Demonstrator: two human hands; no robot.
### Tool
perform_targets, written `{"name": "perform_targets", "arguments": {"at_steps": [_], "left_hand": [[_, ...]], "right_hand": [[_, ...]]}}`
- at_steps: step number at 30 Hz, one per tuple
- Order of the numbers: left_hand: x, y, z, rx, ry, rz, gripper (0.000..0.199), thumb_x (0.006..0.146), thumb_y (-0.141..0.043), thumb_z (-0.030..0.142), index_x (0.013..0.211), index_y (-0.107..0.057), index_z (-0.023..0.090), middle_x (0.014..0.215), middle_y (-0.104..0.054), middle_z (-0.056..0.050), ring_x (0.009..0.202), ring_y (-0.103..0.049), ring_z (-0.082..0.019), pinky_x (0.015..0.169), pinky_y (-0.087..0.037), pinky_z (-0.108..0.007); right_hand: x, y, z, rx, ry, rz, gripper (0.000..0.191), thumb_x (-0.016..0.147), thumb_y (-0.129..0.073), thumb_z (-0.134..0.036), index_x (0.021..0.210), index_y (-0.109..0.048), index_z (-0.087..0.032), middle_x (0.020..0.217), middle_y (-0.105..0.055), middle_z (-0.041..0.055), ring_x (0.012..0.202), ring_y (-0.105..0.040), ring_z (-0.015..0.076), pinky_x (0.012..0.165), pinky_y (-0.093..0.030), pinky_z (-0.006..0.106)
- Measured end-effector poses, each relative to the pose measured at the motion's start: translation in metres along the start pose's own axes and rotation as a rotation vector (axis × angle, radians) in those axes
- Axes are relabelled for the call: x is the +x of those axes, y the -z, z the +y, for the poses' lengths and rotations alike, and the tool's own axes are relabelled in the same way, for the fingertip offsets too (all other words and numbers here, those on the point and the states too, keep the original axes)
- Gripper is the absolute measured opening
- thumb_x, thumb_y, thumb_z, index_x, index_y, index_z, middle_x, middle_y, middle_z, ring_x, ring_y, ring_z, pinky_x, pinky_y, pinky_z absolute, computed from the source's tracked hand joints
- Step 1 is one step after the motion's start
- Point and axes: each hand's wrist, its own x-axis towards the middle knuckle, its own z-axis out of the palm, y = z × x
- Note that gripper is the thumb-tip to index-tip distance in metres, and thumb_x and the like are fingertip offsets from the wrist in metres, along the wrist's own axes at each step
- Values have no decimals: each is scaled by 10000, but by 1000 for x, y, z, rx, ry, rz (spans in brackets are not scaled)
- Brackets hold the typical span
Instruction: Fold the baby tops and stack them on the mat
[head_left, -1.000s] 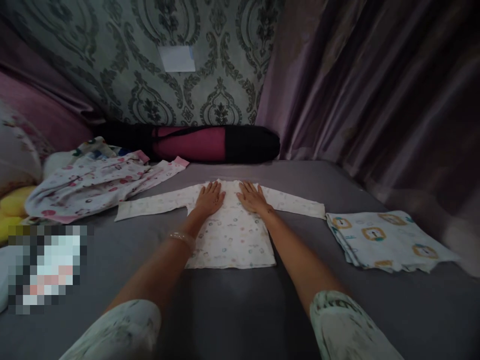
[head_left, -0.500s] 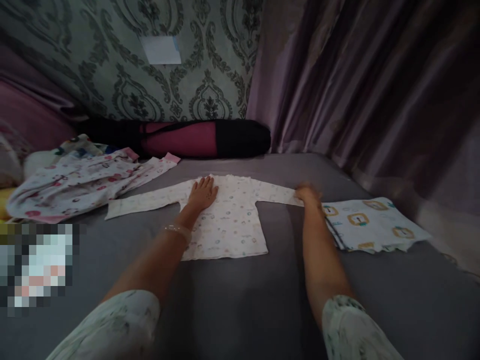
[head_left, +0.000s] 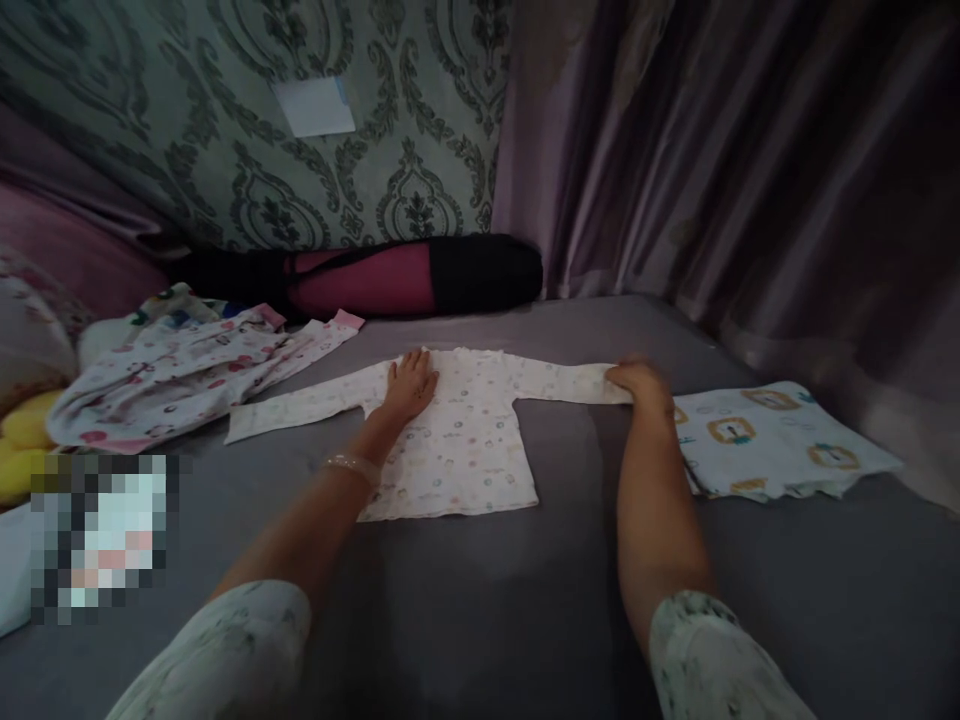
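Observation:
A small white long-sleeved shirt (head_left: pixel 465 440) with a fine print lies spread flat on the grey bed sheet (head_left: pixel 465 600), both sleeves stretched out sideways. My left hand (head_left: pixel 412 384) rests flat on its upper left chest near the shoulder, fingers extended. At the far end of the right sleeve, my right hand (head_left: pixel 642 386) is closed on the cuff; its fingertips are partly hidden and slightly blurred. Just right of that hand lies a folded white cloth (head_left: pixel 780 440) with orange-brown animal patterns.
Crumpled white-and-pink clothes (head_left: pixel 172 380) lie at the left, beside yellow plush items (head_left: pixel 26 440). A long black-and-magenta bag (head_left: pixel 367 277) runs along the wall. Purple curtains (head_left: pixel 600 150) hang at the right. A pixelated patch covers something at lower left.
My right hand has moved a little to the right, and the right sleeve now reaches further and lies straighter. My left hand stays on the chest. The view has shifted slightly.

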Motion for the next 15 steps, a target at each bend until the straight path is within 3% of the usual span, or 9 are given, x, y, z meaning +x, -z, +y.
{"name": "perform_targets", "arguments": {"at_steps": [4, 7, 9, 12, 15], "left_hand": [[4, 1, 29, -169, -242, 108, 477, 953, -329, 363, 1344, -482, 139, 1428, -473, -144, 1338, -404, -242, 1126, -291, -441], [14, -6, 57, -313, -459, 81, 444, 944, -370, 377, 1257, -569, 133, 1337, -557, -147, 1276, -477, -226, 1114, -333, -391], [22, -15, 72, -343, -531, 51, 435, 928, -414, 376, 1238, -591, 126, 1331, -571, -147, 1295, -466, -227, 1135, -308, -388], [31, -27, 83, -321, -516, -40, 463, 921, -433, 372, 1303, -550, 137, 1407, -516, -132, 1363, -394, -222, 1157, -264, -401], [34, -33, 85, -283, -415, -135, 524, 932, -405, 424, 1392, -469, 182, 1497, -410, -97, 1421, -293, -237, 1164, -225, -424]], "right_hand": [[-6, 16, -11, 220, 38, 2, 104, 688, -660, -185, 786, -693, -172, 673, -647, 37, 701, -637, 205, 670, -496, 304], [-14, 22, -22, 554, 83, -2, 81, 700, -705, -217, 767, -678, -182, 651, -638, 12, 633, -615, 172, 609, -488, 271], [-19, 26, -27, 776, 77, -47, 79, 703, -722, -211, 757, -670, -186, 664, -648, 10, 605, -607, 153, 578, -486, 256], [-20, 31, -28, 999, 20, -51, 101, 696, -739, -186, 753, -657, -195, 666, -652, -1, 581, -605, 135, 553, -495, 244], [-15, 35, -23, 1065, 40, -12, 145, 692, -768, -245, 768, -649, -213, 654, -653, -2, 592, -627, 156, 522, -513, 261]]}}
